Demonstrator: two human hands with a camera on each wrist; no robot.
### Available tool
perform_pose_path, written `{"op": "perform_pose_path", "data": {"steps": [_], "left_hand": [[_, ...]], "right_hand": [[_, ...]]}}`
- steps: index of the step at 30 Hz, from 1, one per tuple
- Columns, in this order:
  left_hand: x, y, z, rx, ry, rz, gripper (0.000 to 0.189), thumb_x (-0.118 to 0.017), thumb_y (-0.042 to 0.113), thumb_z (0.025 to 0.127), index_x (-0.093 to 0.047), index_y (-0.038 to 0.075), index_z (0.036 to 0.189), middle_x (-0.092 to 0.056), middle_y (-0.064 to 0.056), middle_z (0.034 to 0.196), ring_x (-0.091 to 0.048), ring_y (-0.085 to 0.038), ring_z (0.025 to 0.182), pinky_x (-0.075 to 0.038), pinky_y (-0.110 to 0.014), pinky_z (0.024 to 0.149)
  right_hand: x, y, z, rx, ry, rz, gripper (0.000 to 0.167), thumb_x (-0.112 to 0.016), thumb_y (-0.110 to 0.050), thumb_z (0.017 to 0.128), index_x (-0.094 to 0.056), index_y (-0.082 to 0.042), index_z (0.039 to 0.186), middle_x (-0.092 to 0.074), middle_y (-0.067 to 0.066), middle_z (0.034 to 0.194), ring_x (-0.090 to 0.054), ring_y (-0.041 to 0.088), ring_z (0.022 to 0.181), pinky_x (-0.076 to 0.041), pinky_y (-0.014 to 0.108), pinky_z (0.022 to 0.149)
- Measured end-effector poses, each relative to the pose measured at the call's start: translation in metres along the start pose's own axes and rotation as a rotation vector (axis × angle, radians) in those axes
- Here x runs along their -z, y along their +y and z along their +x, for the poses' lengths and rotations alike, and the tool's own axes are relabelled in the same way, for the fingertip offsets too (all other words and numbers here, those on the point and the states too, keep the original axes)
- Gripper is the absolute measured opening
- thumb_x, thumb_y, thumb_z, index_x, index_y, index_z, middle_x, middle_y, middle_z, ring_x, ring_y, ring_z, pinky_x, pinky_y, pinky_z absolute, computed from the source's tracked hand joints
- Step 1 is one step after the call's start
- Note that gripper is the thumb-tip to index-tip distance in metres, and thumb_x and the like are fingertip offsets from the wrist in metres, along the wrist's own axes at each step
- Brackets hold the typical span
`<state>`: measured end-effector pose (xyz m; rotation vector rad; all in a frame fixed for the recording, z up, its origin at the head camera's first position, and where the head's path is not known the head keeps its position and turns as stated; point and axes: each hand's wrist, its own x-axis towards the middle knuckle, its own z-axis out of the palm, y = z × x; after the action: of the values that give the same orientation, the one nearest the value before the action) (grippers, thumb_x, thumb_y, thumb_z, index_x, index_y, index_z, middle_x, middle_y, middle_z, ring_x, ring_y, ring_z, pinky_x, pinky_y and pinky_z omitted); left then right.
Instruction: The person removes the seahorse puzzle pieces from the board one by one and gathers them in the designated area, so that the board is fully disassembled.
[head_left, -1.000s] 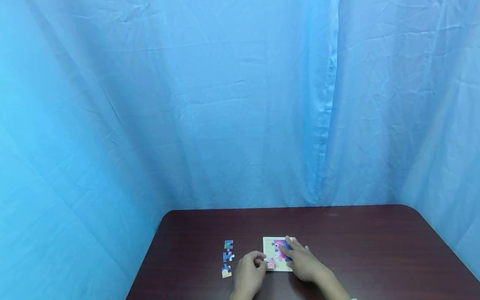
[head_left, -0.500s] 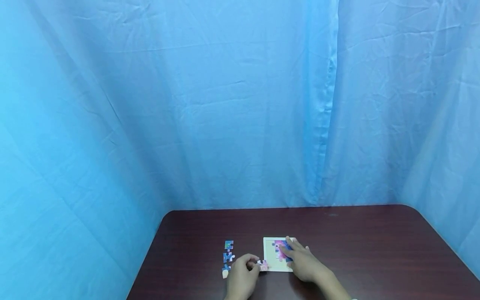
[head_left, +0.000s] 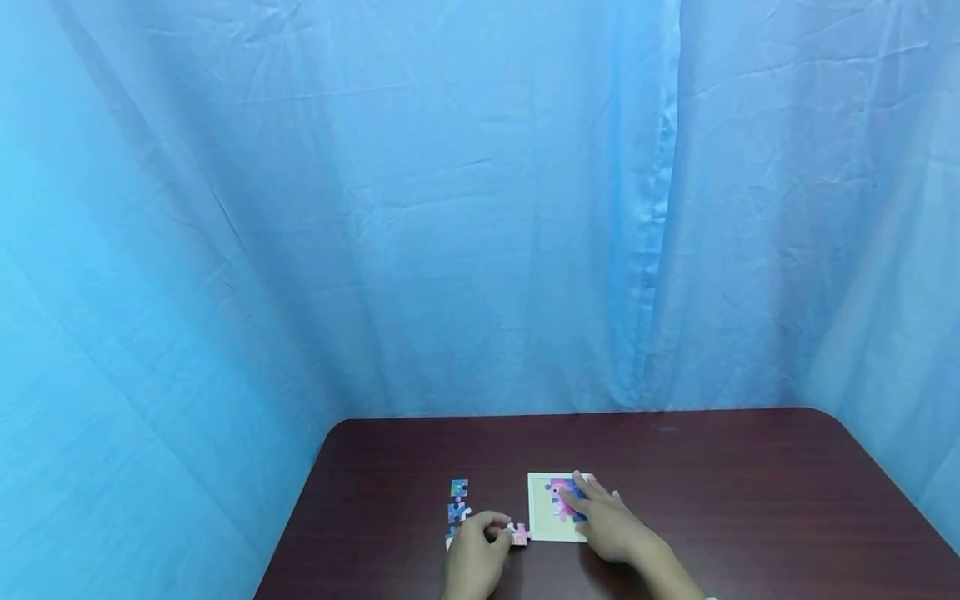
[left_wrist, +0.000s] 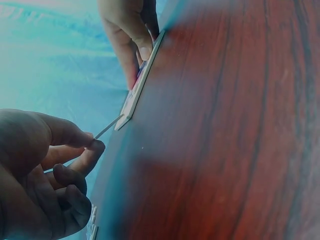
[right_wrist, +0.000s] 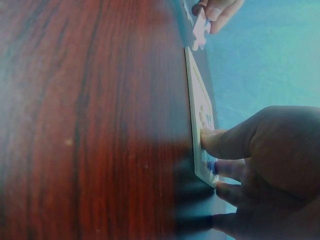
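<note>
Between thumb and fingers, my left hand point(head_left: 477, 552) pinches a pink puzzle piece point(head_left: 519, 534), just off the left edge of a pale square puzzle tray point(head_left: 538, 533). In the right wrist view that piece point(right_wrist: 200, 31) is held above the table at the tray's far end. My right hand point(head_left: 611, 525) lies spread over the tray's right side, its fingers resting on pink and blue pieces point(head_left: 558, 497) set in there. The thumb touches the tray point(right_wrist: 194, 125) in the right wrist view. Part of the pieces under the right hand is hidden.
Loose blue puzzle pieces stand in a column left of the tray: one at the top point(head_left: 459, 488), one in the middle point(head_left: 457, 512), and a lowest one point(head_left: 451, 533) partly hidden by the left hand. Blue curtains surround the dark wooden table point(head_left: 712, 483).
My left hand has drawn the pink piece leftward, from over the tray's lower left corner to beside its left edge. The right hand has stayed on the tray.
</note>
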<state>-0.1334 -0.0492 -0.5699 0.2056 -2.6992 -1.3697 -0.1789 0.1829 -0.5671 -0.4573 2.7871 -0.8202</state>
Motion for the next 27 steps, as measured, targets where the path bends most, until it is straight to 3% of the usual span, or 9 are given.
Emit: {"op": "perform_pose_path", "data": {"steps": [16,24,27], "left_hand": [[0.009,-0.014,-0.002,-0.001,0.048,0.036,0.017,-0.077,0.014,0.08,-0.083,0.021,0.094,-0.062,0.015,0.07,-0.049,-0.001,0.063,-0.038,-0.024,0.057],[0.017,-0.018,0.0,0.035,0.033,0.051,0.027,-0.078,0.014,0.083,-0.079,0.016,0.11,-0.065,0.015,0.068,-0.053,-0.003,0.055,-0.042,-0.028,0.057],[0.022,-0.018,0.001,0.044,0.037,0.065,0.026,-0.078,0.015,0.083,-0.078,0.015,0.108,-0.067,0.014,0.069,-0.055,-0.004,0.056,-0.044,-0.03,0.059]], "right_hand": [[0.0,0.0,-0.001,-0.003,0.015,-0.008,0.049,-0.066,-0.004,0.099,-0.06,-0.003,0.147,-0.034,0.028,0.168,-0.026,0.052,0.159,-0.022,0.081,0.118],[-0.001,0.001,-0.002,0.004,0.005,-0.007,0.049,-0.065,-0.005,0.1,-0.058,-0.003,0.148,-0.033,0.028,0.169,-0.025,0.052,0.159,-0.021,0.082,0.118],[-0.002,0.002,-0.001,0.01,0.007,-0.009,0.049,-0.065,-0.005,0.1,-0.058,-0.002,0.148,-0.033,0.029,0.168,-0.026,0.053,0.158,-0.021,0.082,0.117]]}}
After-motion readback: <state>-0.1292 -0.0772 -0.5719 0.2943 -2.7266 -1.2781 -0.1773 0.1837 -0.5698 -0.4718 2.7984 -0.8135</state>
